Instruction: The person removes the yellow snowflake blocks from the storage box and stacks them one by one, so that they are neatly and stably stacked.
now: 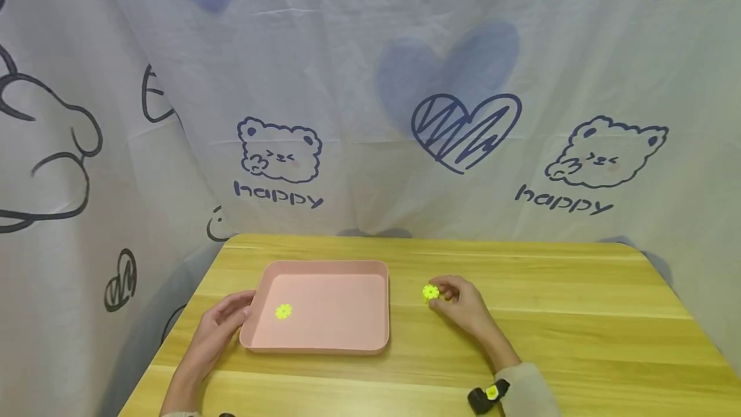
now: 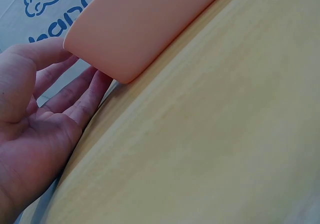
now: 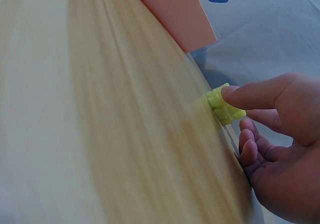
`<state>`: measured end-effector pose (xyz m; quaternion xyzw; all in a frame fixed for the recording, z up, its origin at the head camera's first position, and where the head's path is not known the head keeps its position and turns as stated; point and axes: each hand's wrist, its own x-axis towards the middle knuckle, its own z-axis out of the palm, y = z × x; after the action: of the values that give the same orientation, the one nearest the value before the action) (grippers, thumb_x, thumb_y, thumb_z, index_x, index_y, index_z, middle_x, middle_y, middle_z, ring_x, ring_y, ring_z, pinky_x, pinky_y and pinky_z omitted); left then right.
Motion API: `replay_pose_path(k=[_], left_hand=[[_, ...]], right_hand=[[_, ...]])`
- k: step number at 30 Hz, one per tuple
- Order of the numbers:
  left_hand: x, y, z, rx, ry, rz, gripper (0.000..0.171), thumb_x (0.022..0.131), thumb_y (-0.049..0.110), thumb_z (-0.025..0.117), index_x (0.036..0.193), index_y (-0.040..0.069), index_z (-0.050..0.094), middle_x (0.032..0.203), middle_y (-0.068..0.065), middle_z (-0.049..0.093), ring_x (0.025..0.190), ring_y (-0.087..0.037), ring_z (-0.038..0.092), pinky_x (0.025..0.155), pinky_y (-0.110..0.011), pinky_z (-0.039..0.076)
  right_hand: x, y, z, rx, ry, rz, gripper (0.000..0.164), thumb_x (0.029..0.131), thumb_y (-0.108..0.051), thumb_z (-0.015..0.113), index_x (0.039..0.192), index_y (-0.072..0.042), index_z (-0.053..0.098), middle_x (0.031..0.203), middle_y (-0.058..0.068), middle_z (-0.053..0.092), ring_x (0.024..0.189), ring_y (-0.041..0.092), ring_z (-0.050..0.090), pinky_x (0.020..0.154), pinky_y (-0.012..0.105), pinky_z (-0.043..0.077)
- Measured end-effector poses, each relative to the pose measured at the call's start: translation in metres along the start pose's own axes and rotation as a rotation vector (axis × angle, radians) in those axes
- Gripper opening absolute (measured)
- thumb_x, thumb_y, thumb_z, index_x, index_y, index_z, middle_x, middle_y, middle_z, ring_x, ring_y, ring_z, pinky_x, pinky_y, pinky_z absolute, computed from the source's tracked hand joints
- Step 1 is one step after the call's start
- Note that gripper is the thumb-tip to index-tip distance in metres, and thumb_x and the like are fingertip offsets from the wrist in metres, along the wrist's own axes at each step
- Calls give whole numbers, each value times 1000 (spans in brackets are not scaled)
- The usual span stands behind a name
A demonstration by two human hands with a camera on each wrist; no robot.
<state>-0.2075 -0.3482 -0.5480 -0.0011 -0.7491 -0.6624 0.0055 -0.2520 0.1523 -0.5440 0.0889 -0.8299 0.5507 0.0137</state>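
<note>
A shallow pink tray (image 1: 338, 314) lies on the table, left of the middle. At its left end my left hand (image 1: 213, 333) holds the wall, thumb at the rim and fingers along the outside. Inside the tray, toward its left, is a bright yellow flower-shaped piece (image 1: 283, 311). Right of the tray, my right hand (image 1: 467, 307) pinches a second yellow flower-shaped piece (image 1: 430, 293) between thumb and fingers. In the right wrist view this held piece (image 3: 222, 106) looks thick and ridged at its side, close over the table top.
The wooden table (image 1: 550, 314) has rounded far corners. Behind it and at the left hangs a pale cloth (image 1: 359, 82) printed with hearts and bear drawings. A black band with a yellow mark (image 1: 489, 396) is at the right wrist, by a light sleeve (image 1: 527, 391).
</note>
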Motion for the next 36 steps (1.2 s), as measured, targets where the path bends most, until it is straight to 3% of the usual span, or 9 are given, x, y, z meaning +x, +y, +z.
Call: replay_pose_path(k=[10, 13, 18, 27, 33, 36], left_hand=[[1, -1, 0, 15, 2, 12, 53, 103, 24, 65, 146, -2, 49, 146, -18, 55, 122, -4, 59, 99, -19, 50], [1, -1, 0, 17, 5, 14, 52, 103, 23, 66, 146, -2, 50, 146, -18, 55, 121, -4, 59, 99, -18, 49], [1, 0, -2, 14, 8, 8, 52, 103, 23, 66, 146, -2, 50, 145, -17, 56, 120, -4, 60, 98, -19, 50], [3, -2, -1, 5, 1, 24, 50, 103, 21, 66, 144, -3, 51, 141, -14, 59, 120, -6, 61, 98, -21, 52], [1, -2, -1, 0, 0, 21, 51, 103, 22, 66, 145, -4, 50, 145, -21, 55, 120, -6, 61, 98, -21, 52], [0, -1, -2, -5, 8, 9, 51, 103, 22, 66, 145, -2, 51, 143, -17, 57, 120, -6, 61, 97, -21, 52]], right_hand=[[-3, -4, -5, 13, -10, -16, 52, 81, -1, 82, 130, 0, 66, 109, 15, 60, 93, 26, 55, 75, 25, 50], [-4, -11, -4, -24, 8, -40, 47, 83, -2, 82, 128, -3, 68, 109, 14, 60, 95, 25, 57, 79, 27, 51], [-7, -29, 3, -70, 15, -131, 38, 87, -5, 81, 123, -4, 69, 109, 15, 62, 93, 25, 57, 73, 27, 51], [-14, -56, 34, -26, -41, -244, 32, 88, -1, 79, 119, -5, 70, 104, 10, 66, 91, 24, 62, 74, 26, 56], [-15, -70, 62, 52, -112, -285, 30, 91, -1, 76, 120, -3, 68, 105, 15, 65, 93, 27, 63, 79, 29, 58], [-14, -77, 76, 71, -152, -285, 29, 92, -2, 75, 121, -2, 68, 106, 17, 64, 93, 23, 62, 81, 29, 58]])
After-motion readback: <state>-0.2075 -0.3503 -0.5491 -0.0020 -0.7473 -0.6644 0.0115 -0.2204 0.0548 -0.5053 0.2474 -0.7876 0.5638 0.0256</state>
